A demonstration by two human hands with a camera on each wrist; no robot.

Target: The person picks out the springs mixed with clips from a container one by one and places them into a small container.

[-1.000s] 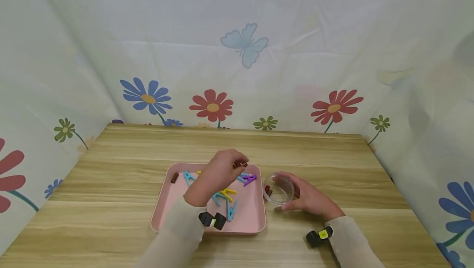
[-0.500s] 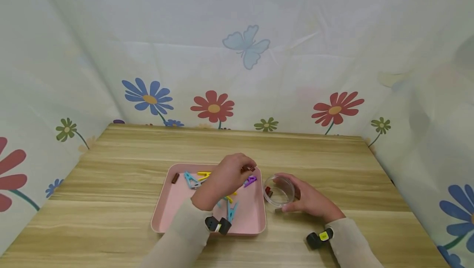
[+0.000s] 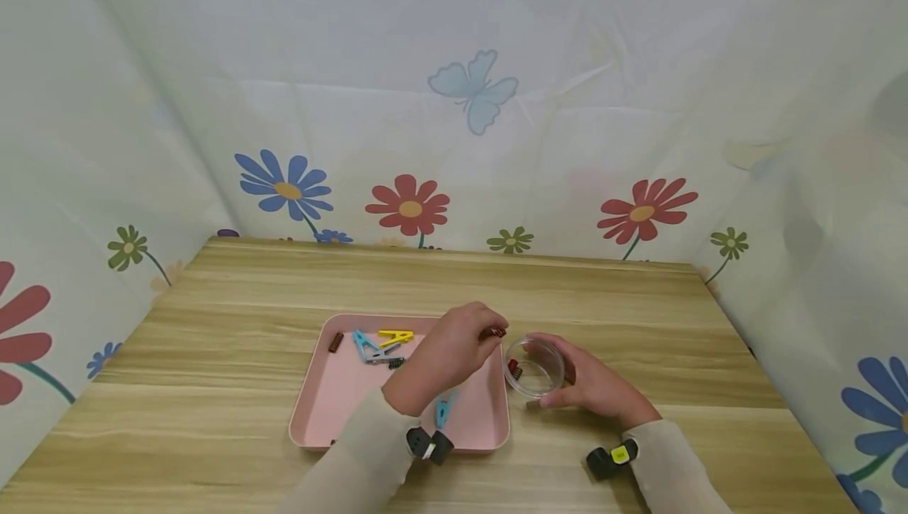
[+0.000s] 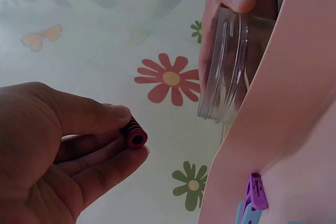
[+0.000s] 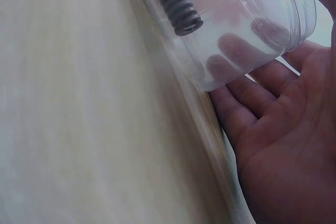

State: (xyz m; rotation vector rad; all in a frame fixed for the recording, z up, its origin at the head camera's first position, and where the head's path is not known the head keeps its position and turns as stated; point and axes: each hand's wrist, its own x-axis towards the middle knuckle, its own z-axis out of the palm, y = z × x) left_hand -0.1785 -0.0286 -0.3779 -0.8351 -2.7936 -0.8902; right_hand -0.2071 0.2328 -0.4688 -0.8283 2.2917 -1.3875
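Observation:
Between the thumb and fingers of my left hand [image 3: 454,348] a small dark red coil spring [image 4: 136,136] is pinched, held above the right side of the pink tray [image 3: 336,407]. My right hand [image 3: 599,384] grips a clear plastic jar [image 3: 537,388] from its right side, just beyond the tray's right edge. The jar is uncapped and its mouth shows from above. Inside it lie a red spring [image 3: 512,365] and a dark spring [image 5: 176,3]. In the left wrist view the pinched spring is apart from the jar, a short way from its mouth.
The tray holds a brown-red spring [image 3: 336,342], a dark spring [image 3: 396,363], a blue clothespin [image 3: 363,343], a yellow one [image 3: 397,335], another blue one [image 3: 443,411] and a purple one [image 4: 256,192]. My left forearm covers part of it. A flowered curtain [image 3: 355,120] stands behind the wooden table [image 3: 248,293].
My left hand has moved right, from over the tray's middle toward the jar, with the spring still pinched. The right hand and jar have stayed in place.

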